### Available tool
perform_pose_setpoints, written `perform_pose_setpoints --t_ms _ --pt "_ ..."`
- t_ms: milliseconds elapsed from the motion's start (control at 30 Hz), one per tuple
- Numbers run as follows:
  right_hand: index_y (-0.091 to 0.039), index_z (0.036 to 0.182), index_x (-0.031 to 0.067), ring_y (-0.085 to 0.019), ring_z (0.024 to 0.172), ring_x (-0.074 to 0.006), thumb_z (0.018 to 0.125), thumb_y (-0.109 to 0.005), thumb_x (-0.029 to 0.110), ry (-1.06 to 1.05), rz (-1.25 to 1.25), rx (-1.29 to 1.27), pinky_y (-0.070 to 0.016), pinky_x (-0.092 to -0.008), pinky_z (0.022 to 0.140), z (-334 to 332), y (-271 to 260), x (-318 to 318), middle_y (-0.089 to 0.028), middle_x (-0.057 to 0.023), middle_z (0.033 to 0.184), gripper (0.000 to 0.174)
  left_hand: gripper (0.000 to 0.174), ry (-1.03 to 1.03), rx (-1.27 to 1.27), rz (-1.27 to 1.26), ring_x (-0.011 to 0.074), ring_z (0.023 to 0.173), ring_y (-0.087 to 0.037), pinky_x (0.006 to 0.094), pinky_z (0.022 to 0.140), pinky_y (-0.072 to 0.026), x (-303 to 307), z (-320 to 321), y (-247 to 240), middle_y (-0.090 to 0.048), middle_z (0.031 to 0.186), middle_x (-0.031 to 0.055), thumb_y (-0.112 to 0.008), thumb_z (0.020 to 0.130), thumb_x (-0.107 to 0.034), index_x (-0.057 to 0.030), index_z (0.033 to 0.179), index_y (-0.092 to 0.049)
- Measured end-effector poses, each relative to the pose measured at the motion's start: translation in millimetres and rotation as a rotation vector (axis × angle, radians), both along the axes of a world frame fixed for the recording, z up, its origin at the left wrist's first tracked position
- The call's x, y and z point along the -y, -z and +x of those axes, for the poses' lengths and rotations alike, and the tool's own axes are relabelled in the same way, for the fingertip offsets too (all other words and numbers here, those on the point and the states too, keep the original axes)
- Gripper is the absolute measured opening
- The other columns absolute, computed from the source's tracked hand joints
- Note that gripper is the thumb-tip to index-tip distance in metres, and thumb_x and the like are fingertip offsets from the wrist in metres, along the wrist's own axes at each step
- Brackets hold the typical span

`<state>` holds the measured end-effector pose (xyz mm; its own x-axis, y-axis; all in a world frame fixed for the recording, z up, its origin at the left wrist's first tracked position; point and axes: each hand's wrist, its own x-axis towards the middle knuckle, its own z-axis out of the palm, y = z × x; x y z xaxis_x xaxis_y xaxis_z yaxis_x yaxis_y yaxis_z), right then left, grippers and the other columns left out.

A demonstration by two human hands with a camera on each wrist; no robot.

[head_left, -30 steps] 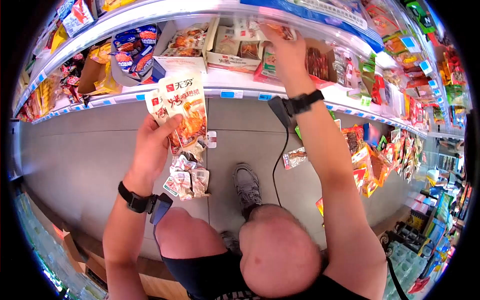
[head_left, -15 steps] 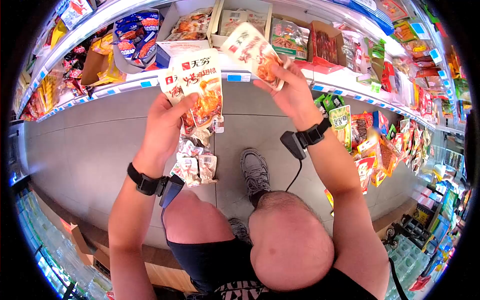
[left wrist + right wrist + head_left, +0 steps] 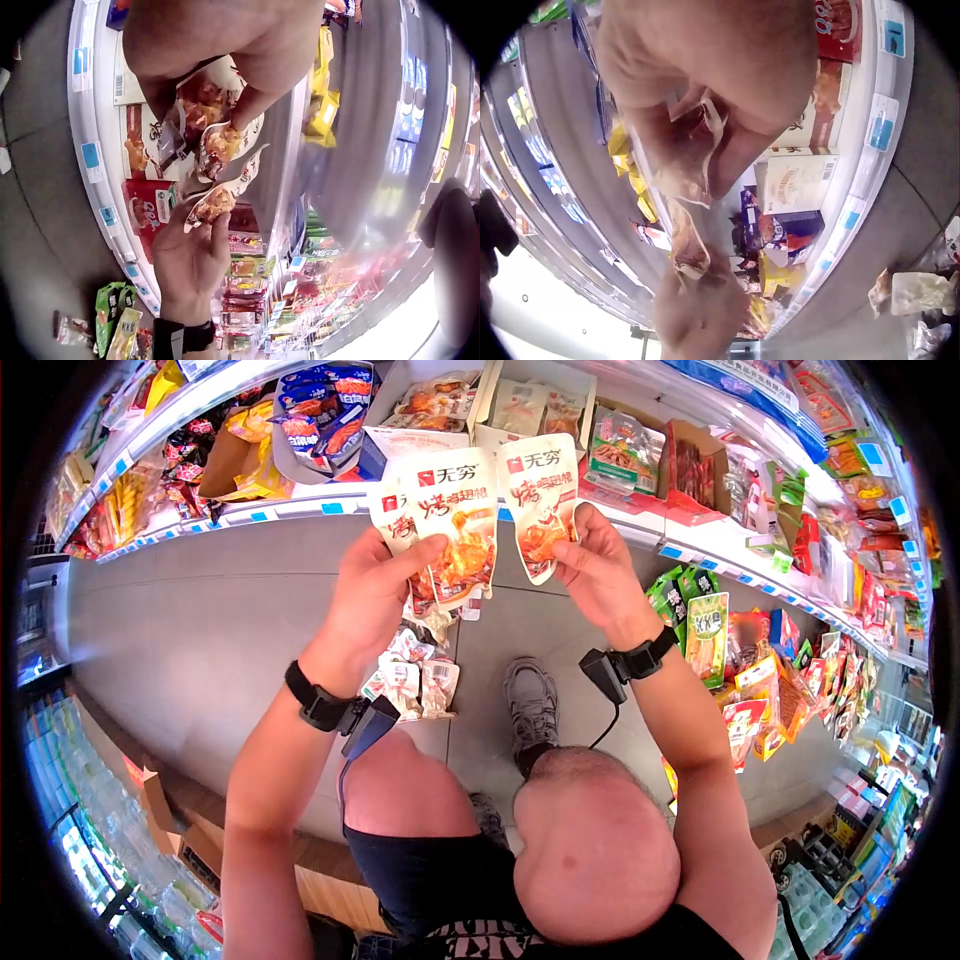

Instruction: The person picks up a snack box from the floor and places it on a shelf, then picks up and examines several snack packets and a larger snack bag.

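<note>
In the head view my left hand (image 3: 368, 598) pinches a fan of cream snack pouches (image 3: 462, 550) printed with roasted chicken pieces, its thumb across the front one. Behind that front pouch a second one shows its left edge. My right hand (image 3: 605, 572) holds a single matching pouch (image 3: 543, 500) near its lower right edge, thumb in front. This pouch stands upright just right of the fan, both in front of the shelf edge. The left wrist view shows the pouches (image 3: 217, 146) edge-on between the two hands.
Open cartons of snacks (image 3: 437, 402) line the lit shelf (image 3: 345, 500) ahead. Small packets (image 3: 410, 682) lie on the grey floor below my left hand. More bagged snacks (image 3: 765, 685) are spread on the floor at right. My shoe (image 3: 531, 705) stands between these groups.
My right hand has come back from the shelf cartons with one pouch, turned it upright and brought it beside the fan in the left hand. The left hand has risen and shifted right.
</note>
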<state>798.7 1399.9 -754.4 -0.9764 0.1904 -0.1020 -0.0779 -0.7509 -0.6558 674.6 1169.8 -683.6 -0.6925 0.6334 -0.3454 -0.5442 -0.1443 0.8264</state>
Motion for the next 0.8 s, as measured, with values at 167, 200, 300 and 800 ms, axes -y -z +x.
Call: perform_pose_setpoints --t_ms 167,200,300,800 --pt "-0.053 0.119 0.0086 -0.069 0.108 -0.0203 0.090 -0.068 -0.006 -0.005 0.031 0.062 -0.0612 -0.0357 0.089 3 -8 1 -0.069 -0.0089 0.119 0.035 0.034 -0.010 0.012 0.011 0.0189 0.106 -0.069 0.0335 0.090 -0.0575 -2 3 1 -0.068 0.123 0.0123 -0.068 0.095 -0.005 0.0018 0.127 -0.056" --pt "-0.052 0.124 0.0081 -0.069 0.109 -0.0204 0.090 -0.068 -0.006 -0.004 0.027 0.055 -0.0611 -0.0360 0.089 5 -9 2 -0.068 -0.0093 0.121 0.040 0.034 -0.012 0.008 0.006 0.0191 0.106 -0.069 0.0337 0.090 -0.0576 -1 4 1 -0.068 0.123 0.0124 -0.068 0.095 -0.005 0.0018 0.127 -0.056" --pt "-0.049 0.135 0.0069 -0.068 0.111 -0.0206 0.090 -0.068 -0.005 -0.001 0.027 0.041 -0.0607 -0.0368 0.090 7 -10 1 -0.066 -0.0100 0.126 0.050 0.035 -0.016 0.001 0.003 0.0196 0.107 -0.069 0.0343 0.090 -0.0579 -2 4 1 -0.068 0.123 0.0127 -0.067 0.096 -0.005 0.0017 0.128 -0.055" --pt "-0.048 0.135 0.0031 -0.066 0.112 -0.0205 0.087 -0.067 -0.013 0.033 0.089 0.017 -0.0599 -0.0353 0.092 4 -19 11 -0.061 -0.0097 0.130 0.054 0.034 0.010 0.013 0.011 0.0210 0.113 -0.067 0.0369 0.096 -0.0558 1 5 -1 -0.067 0.127 0.0141 -0.064 0.098 -0.006 0.0019 0.130 -0.055"
